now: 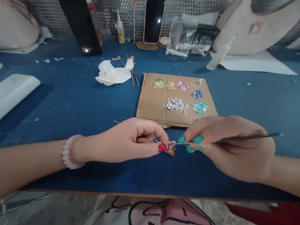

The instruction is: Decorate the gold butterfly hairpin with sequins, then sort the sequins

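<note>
Left hand (126,141): pinching a small gold ornament (171,152) between thumb and forefinger; could let it twist, from a grip on so little of it.
Right hand (239,157): pinching a thin dark tool (255,137) in bunched fingertips; tweezers or plain stick, cannot tell which.
Gold ornament: between both hands, over the blue table (135,177) near its front edge; if dropped, likely to bounce over that edge.
Tool tip: right at the pink bits on the ornament; could knock one loose or skid into the left fingertips, from too hard a push.
Stone piles (176,105): loose on the cardboard (149,102), just beyond the hands; could scatter, from knuckles against the near edge.
Blue pile (197,94), teal pile (199,107): close together; could mix, from a jolt.
</note>
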A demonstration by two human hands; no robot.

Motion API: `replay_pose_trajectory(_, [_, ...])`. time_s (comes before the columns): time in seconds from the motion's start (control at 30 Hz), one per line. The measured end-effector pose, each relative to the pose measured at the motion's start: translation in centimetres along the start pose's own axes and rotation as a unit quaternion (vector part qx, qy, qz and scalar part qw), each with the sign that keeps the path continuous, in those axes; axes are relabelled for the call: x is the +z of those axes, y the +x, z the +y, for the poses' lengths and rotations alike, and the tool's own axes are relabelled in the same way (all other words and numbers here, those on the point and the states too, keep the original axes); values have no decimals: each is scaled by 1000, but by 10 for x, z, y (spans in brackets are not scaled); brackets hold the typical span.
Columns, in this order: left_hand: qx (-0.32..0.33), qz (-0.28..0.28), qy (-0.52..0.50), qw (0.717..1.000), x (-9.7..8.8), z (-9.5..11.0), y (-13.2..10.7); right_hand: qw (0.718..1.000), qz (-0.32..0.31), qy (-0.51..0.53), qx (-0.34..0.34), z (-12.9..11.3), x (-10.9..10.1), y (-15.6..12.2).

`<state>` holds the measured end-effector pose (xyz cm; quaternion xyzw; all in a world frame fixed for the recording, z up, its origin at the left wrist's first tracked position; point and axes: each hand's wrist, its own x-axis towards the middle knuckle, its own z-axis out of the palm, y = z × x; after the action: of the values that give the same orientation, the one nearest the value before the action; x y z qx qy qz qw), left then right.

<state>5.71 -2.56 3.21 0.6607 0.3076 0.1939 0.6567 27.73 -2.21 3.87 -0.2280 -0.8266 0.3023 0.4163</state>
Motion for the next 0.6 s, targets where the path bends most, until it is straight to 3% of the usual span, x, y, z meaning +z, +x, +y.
replay_pose_trajectory(0.6, [-6, -13, 18, 1000, -1, 2, 0, 999, 20, -35, 12, -1, -1, -1])
